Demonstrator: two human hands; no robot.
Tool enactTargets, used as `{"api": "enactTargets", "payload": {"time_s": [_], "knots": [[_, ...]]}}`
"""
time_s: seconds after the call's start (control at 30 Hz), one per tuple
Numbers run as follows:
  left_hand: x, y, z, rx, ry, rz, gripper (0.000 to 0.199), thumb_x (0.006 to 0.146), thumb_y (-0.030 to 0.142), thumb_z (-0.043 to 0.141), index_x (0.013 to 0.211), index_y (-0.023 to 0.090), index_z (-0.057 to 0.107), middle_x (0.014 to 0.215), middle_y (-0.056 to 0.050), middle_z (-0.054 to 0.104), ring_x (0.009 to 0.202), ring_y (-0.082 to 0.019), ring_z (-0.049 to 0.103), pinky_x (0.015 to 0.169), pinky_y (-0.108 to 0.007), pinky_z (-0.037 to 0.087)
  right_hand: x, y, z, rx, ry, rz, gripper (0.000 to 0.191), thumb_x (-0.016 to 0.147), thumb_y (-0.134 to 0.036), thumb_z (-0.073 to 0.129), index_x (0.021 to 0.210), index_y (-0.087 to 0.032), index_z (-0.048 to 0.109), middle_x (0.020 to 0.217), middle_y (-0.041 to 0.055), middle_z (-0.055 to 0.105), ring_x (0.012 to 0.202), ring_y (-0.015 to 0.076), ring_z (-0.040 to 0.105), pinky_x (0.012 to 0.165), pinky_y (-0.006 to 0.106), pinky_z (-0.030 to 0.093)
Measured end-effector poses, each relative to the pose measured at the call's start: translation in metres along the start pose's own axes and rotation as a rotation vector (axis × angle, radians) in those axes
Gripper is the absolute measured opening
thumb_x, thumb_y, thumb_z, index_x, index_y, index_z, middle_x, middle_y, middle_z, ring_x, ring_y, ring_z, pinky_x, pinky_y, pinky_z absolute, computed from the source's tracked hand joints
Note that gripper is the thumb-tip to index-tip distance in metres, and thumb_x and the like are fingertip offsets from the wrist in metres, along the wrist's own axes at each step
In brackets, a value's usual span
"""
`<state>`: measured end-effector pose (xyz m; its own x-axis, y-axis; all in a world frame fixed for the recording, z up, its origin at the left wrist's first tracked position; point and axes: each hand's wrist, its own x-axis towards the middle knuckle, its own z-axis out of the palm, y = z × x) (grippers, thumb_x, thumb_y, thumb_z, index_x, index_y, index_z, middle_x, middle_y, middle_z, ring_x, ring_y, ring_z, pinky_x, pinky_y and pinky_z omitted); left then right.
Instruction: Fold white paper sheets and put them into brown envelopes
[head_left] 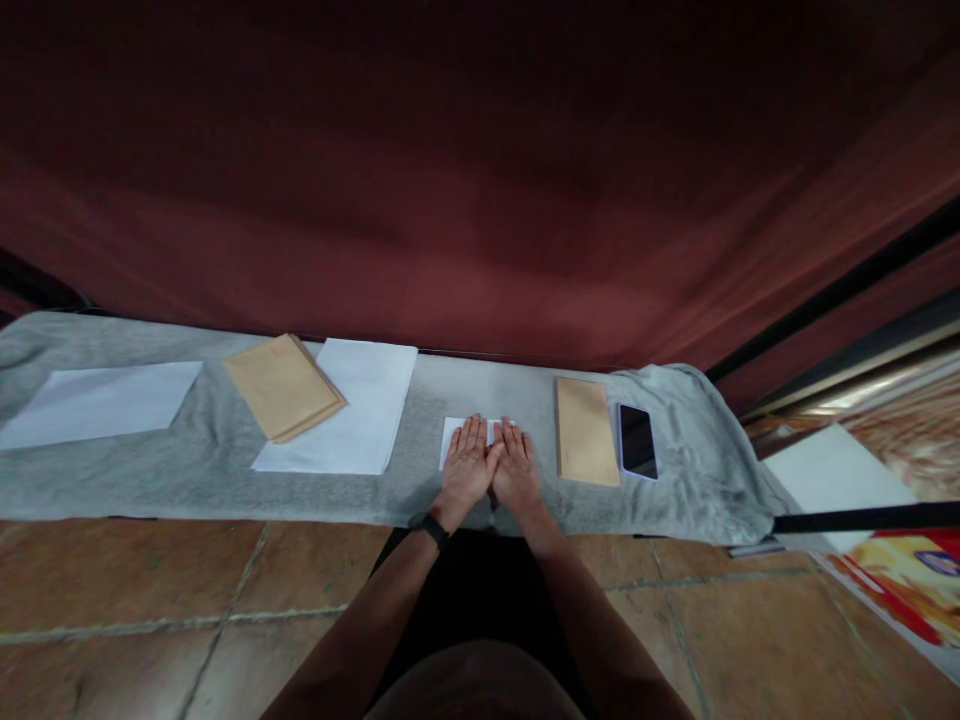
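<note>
Both hands lie flat, side by side, on a small piece of white paper (451, 437) in front of me. My left hand (467, 462), with a black band on its wrist, has its fingers stretched out over the paper's left part. Beside it, my right hand (515, 465) is also flat with fingers extended, and the thumbs meet in the middle. Most of the paper is hidden under them; whether it is folded I cannot tell. A brown envelope (587, 430) lies just right of my right hand. Left of my left hand is a stack of white sheets (367, 400).
Several brown envelopes (283, 387) rest partly on the white stack. Another white sheet (105, 402) lies at the far left. A phone (637, 441) is right of the single envelope. Grey cloth (487, 380) covers the narrow table, with a dark red curtain (465, 250) behind.
</note>
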<state>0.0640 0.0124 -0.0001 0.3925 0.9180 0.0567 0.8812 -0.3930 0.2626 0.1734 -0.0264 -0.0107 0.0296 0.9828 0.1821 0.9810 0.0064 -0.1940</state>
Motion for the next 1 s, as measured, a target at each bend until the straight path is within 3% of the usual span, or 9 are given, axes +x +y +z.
{"api": "enactTargets", "payload": {"time_s": [0.17,0.4,0.8,0.87,1.0], "knots": [[-0.005,-0.021,0.004,0.036,0.119,-0.017,0.067,0.105,0.044,0.027,0.156,0.002,0.036,0.163,-0.019,0.032,0.155,-0.028,0.025,0.127,-0.048,0.023,0.001,-0.002,0.009,0.008,0.094,0.051,0.055,0.105,-0.028,0.042,0.154,-0.004,0.04,0.158,0.0242,0.042,0.148,0.0313,0.039,0.12,0.053,0.029],[-0.012,-0.036,0.008,0.038,0.187,-0.094,0.065,0.104,0.04,0.029,0.156,0.002,0.034,0.161,-0.02,0.037,0.154,-0.03,0.028,0.125,-0.051,0.025,0.002,0.0,0.017,-0.007,0.146,0.139,0.056,0.107,-0.034,0.038,0.155,-0.004,0.039,0.158,0.0231,0.042,0.147,0.0305,0.04,0.12,0.053,0.029],[-0.015,-0.038,0.001,0.083,0.144,-0.131,0.069,0.104,0.047,0.027,0.157,0.003,0.032,0.163,-0.02,0.035,0.154,-0.029,0.028,0.126,-0.05,0.023,-0.006,0.011,0.009,0.028,0.254,0.249,0.054,0.107,-0.026,0.029,0.154,-0.002,0.04,0.158,0.0235,0.042,0.147,0.0306,0.04,0.12,0.052,0.031],[-0.015,-0.038,-0.001,0.087,0.136,-0.13,0.07,0.104,0.047,0.028,0.157,0.003,0.032,0.163,-0.02,0.034,0.154,-0.03,0.027,0.126,-0.05,0.022,-0.01,0.003,0.007,0.062,0.267,0.218,0.054,0.107,-0.026,0.028,0.153,0.0,0.04,0.158,0.0241,0.041,0.149,0.0303,0.038,0.12,0.051,0.032],[-0.016,-0.039,-0.003,0.117,0.106,-0.111,0.067,0.103,0.041,0.029,0.157,0.002,0.032,0.165,-0.02,0.031,0.155,-0.03,0.024,0.125,-0.049,0.022,-0.021,-0.025,0.009,0.134,0.205,-0.04,0.051,0.108,-0.028,0.031,0.151,-0.005,0.045,0.157,0.0172,0.045,0.149,0.0245,0.039,0.122,0.044,0.033]]}}
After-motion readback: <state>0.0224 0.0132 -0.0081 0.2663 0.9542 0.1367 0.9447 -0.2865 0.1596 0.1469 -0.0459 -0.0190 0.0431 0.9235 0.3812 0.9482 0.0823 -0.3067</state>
